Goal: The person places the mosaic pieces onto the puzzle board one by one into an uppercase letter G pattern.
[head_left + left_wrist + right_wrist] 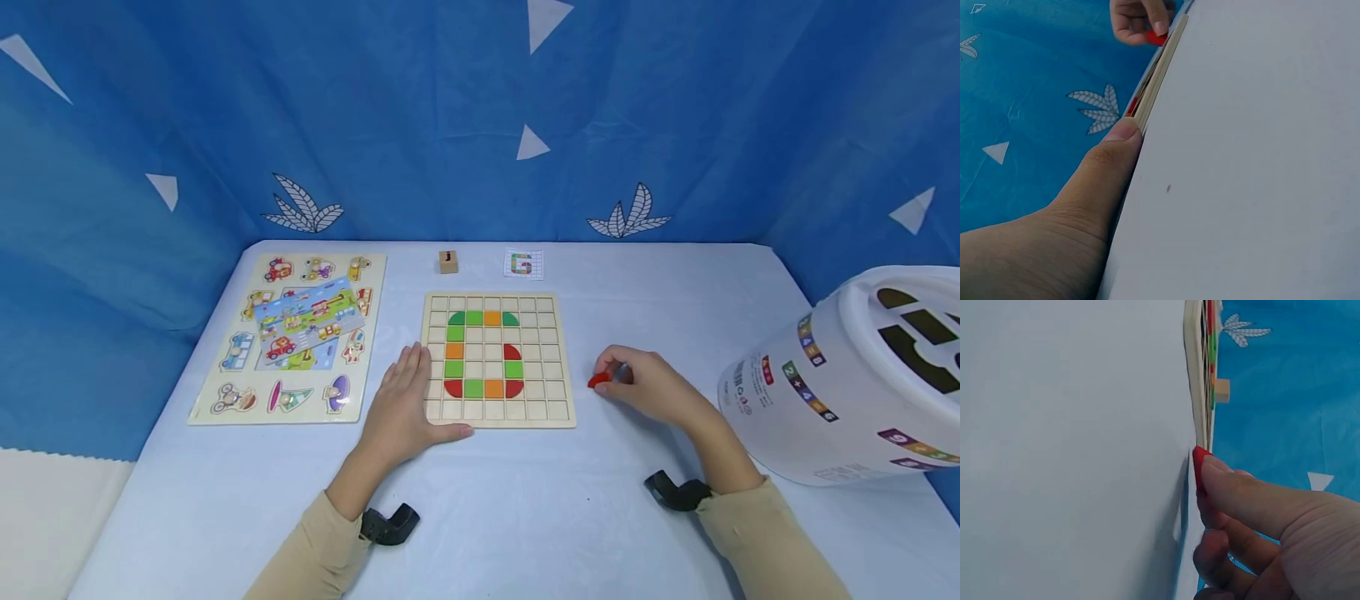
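A square wooden grid board (pixel 536 408) lies mid-table, with green, orange and red tiles (pixel 493 388) set in a broken ring in its cells. My left hand (pixel 401 412) rests against the board's left side, fingers straight and together, thumb stretched out to the near edge. In the left wrist view that thumb (pixel 1094 178) touches the board's corner. Right of the board, my right hand (pixel 648 387) pinches a small red tile (pixel 598 379) between thumb and fingertips. The right wrist view shows the red tile (pixel 1200 469) sticking out past the thumb tip.
Behind the board stand a small wooden cube (pixel 447 262) and a pattern card (pixel 523 264) showing a similar coloured shape. A vehicle puzzle board (pixel 202 408) with picture cards (pixel 311 317) on it lies at left. A large white bucket (pixel 795 433) is at right.
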A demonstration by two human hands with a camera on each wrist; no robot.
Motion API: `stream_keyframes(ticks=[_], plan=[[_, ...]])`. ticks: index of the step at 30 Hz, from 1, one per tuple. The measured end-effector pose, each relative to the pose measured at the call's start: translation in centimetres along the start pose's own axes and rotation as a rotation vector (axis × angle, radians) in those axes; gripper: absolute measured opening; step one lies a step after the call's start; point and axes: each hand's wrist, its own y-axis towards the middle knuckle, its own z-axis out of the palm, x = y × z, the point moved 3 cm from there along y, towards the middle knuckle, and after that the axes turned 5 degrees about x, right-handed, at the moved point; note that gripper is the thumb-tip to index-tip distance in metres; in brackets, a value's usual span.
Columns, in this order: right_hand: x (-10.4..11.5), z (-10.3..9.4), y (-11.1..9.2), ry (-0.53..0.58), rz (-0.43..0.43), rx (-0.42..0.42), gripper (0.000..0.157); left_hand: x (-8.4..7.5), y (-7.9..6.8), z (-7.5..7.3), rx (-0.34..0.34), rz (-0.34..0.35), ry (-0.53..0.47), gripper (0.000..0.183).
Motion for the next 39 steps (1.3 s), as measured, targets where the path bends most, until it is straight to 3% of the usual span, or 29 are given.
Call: stream_keyframes(ticks=[6, 13, 20, 32, 39], plan=[[2.7, 0.4, 2.2, 0.059, -0.057, -0.056, 0.019, -0.2, -0.1, -0.1, -0.003, 0.001, -0.009, 0.135], [6.8, 2.6, 5.0, 0.128, -0.11, -0.018, 0.019, -0.1, -0.2, -0.1, 0.007, -0.007, -0.01, 0.135], [9.6, 4.8, 7.0, 0.092, -0.14, -0.011, 0.014, 0.0, -0.3, -0.1, 0.017, -0.015, 0.002, 0.135], [10.2, 5.8, 7.8, -0.019, -0.13, -0.058, 0.012, -0.3, -0.3, 0.0, 0.006, -0.005, 0.001, 0.135], [10.4, 5.8, 7.6, -0.068, -0.134, -0.039, 0.021, -0.2, -0.2, 0.0, 0.01, -0.007, 0.002, 0.135]])
